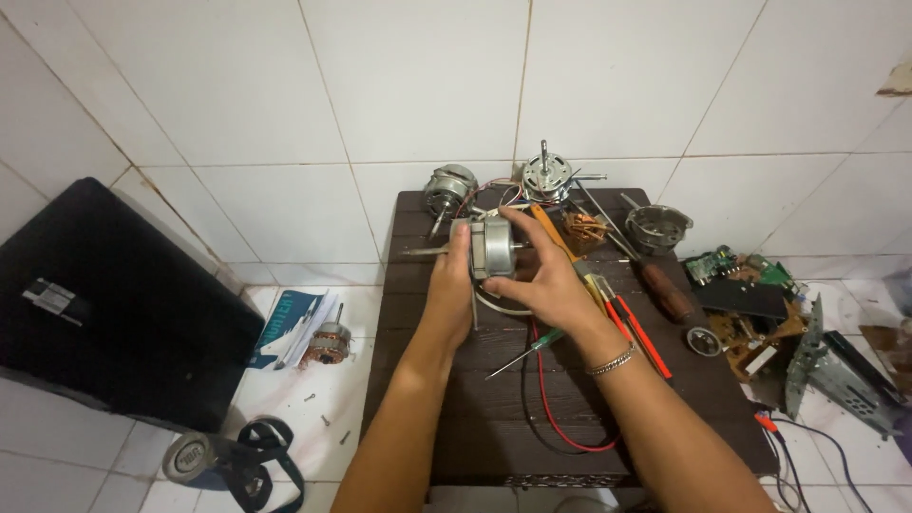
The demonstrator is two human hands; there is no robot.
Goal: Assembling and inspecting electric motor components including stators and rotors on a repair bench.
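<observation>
- Fan motor (pixel 493 247): raised above the tabletop (pixel 446 418) centre, clamped between both hands to steady it.
- Left hand (pixel 451 285): closed on its 9 o'clock side.
- Right hand (pixel 543 275): fingers wrapped over its 3 o'clock side.
- Green screwdriver (pixel 527 350): lying at 6 o'clock, within reach.

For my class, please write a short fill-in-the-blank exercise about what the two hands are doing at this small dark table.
1. Both hands hold a grey ____ above the dark table.
2. The left hand and the ____ hand grip it from opposite sides.
3. A bracelet sits on the ____ wrist.
4. The long wire lying on the table is ____.

Missing words: motor; right; right; red
</observation>
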